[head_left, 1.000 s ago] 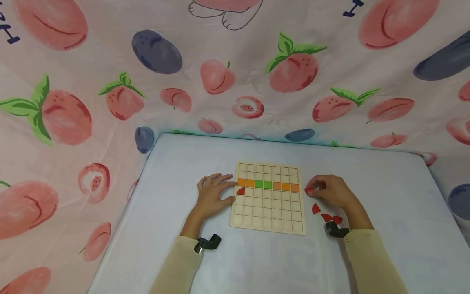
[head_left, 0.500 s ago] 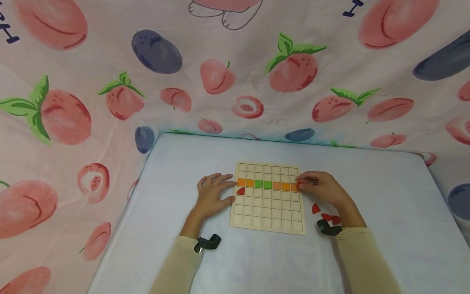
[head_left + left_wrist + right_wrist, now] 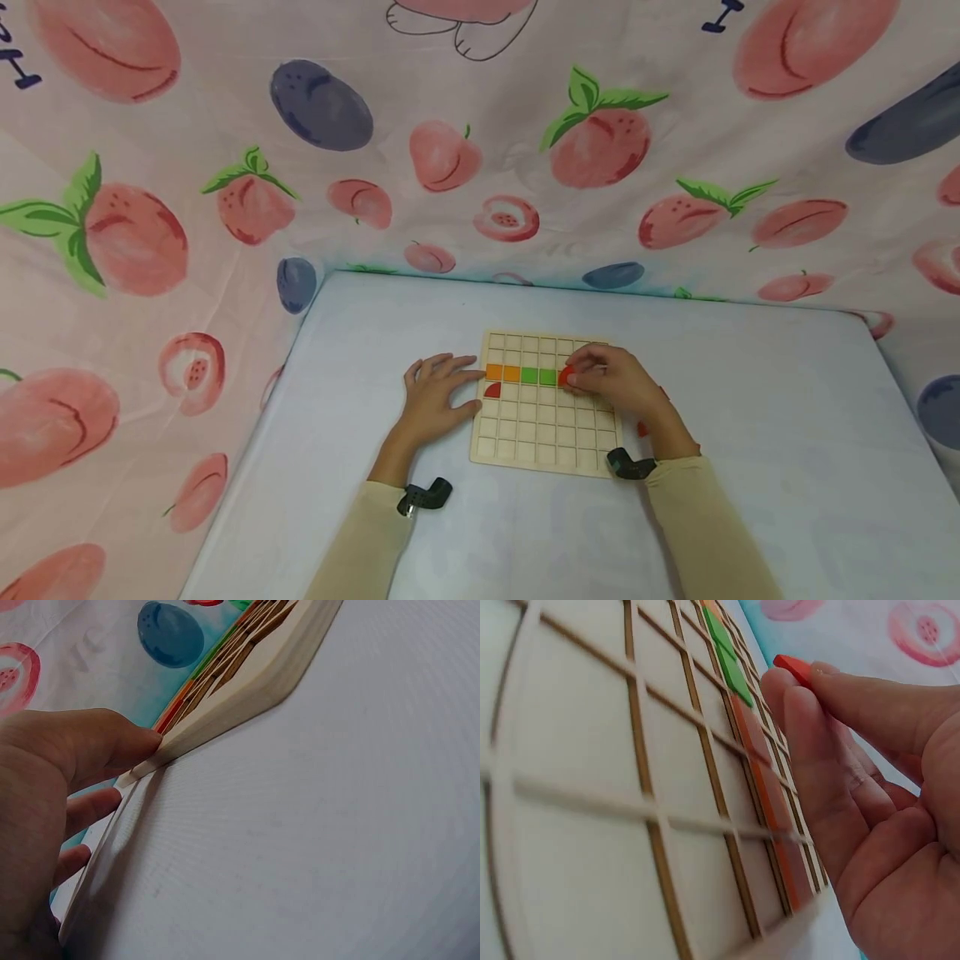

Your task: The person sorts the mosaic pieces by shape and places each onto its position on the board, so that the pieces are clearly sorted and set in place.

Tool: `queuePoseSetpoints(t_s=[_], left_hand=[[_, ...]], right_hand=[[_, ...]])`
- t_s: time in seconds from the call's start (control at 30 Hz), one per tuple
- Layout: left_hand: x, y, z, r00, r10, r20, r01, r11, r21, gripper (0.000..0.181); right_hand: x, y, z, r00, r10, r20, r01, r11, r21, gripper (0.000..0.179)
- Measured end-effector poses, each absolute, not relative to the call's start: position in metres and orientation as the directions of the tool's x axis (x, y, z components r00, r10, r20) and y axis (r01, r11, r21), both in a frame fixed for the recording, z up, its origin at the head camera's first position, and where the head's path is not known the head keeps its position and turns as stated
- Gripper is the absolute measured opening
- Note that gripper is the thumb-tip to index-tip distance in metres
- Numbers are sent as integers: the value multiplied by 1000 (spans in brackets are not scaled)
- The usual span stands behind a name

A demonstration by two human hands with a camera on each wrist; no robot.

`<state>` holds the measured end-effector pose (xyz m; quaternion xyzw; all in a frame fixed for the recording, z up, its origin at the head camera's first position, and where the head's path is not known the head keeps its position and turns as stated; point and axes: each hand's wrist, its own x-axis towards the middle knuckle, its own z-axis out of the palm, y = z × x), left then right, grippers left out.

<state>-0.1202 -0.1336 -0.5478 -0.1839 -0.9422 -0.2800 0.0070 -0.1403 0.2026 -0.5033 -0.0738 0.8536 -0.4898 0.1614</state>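
A wooden grid board (image 3: 525,429) lies on the white table. One row holds orange squares (image 3: 502,372) and green squares (image 3: 537,377); its right part is covered by my right hand. A red quarter-circle piece (image 3: 492,390) sits in the leftmost cell of the row below. My left hand (image 3: 431,404) is spread at the board's left edge, thumb and fingertips right at the rim. Over the board, my right hand (image 3: 618,383) pinches another red quarter-circle piece (image 3: 566,377). In the right wrist view, that piece (image 3: 791,667) shows between thumb and fingers, above the grid.
Beside the board's right edge, a loose red piece (image 3: 642,429) shows partly behind my right wrist. A black wrist camera (image 3: 630,464) on the right wrist overlaps the board's near right corner. Fruit-patterned cloth (image 3: 442,158) rises behind the table and along its left.
My right hand has carried the red quarter-circle piece leftward from beside the board to over its coloured row. The forearm now hides most of the loose red pieces. My left hand has stayed put.
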Motion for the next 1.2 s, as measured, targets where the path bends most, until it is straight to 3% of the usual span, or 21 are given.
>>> queuePoseSetpoints(t_s=[0.33,0.5,1.2], left_hand=[[-120,-133,-547,-934,345,97,342,777,528,45],[-120,-133,-547,-933,344,104,345,777,527,45],[-120,-133,-546,-929,347,130,362,771,524,44]], right_hand=[[-139,174,-506,-939,-298,-174,52,374,-926,30],[-137,156,-509,-934,-278,-222,137,296,-945,25],[-138,120,-524,-965,-171,-197,103,443,-891,13]])
